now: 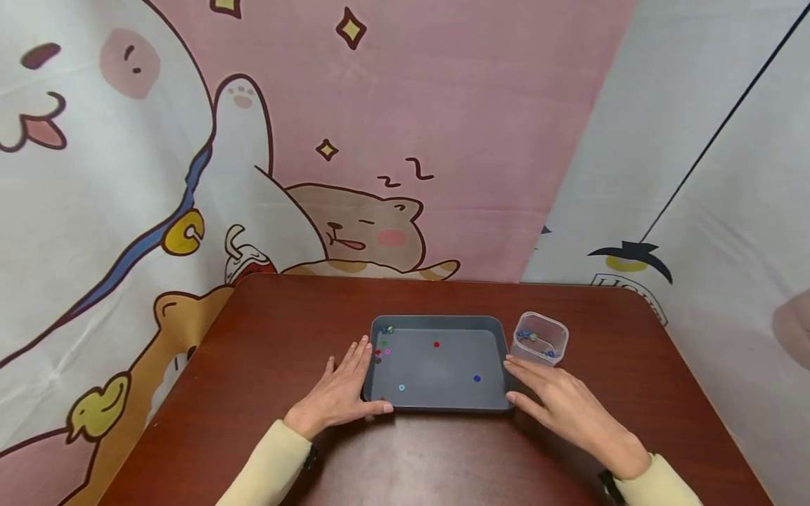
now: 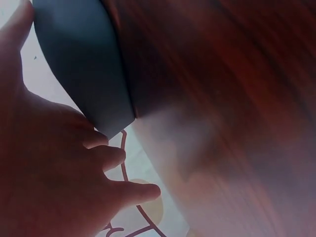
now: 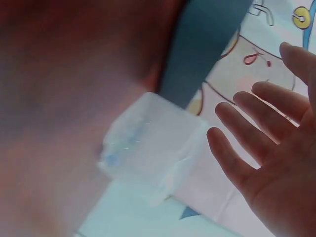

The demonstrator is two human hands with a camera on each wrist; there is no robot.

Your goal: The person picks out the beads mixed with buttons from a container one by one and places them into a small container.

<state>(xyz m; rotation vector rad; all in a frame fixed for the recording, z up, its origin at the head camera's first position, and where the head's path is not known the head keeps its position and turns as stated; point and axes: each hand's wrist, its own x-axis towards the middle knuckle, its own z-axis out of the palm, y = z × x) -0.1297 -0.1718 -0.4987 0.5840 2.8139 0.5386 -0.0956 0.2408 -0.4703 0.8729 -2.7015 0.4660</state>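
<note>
A grey rectangular tray (image 1: 436, 390) lies on the table with small round coloured pieces, perhaps beads, in it. A red piece (image 1: 436, 344), a dark blue piece (image 1: 477, 378) and a light blue piece (image 1: 401, 387) lie apart. Several more, including a pink piece (image 1: 388, 351), gather near the left wall. My left hand (image 1: 338, 390) rests along the tray's left side, fingers straight, thumb by the front left corner. At the right side, my right hand (image 1: 563, 400) extends straight fingers to the rim; whether they touch it I cannot tell. Neither hand grips anything.
Behind my right hand stands a clear plastic tub (image 1: 560, 341) with blue and green pieces inside, close to the tray's right side. The reddish-brown table (image 1: 304, 309) ends at a cartoon-printed cloth (image 1: 481, 140) at the back and sides.
</note>
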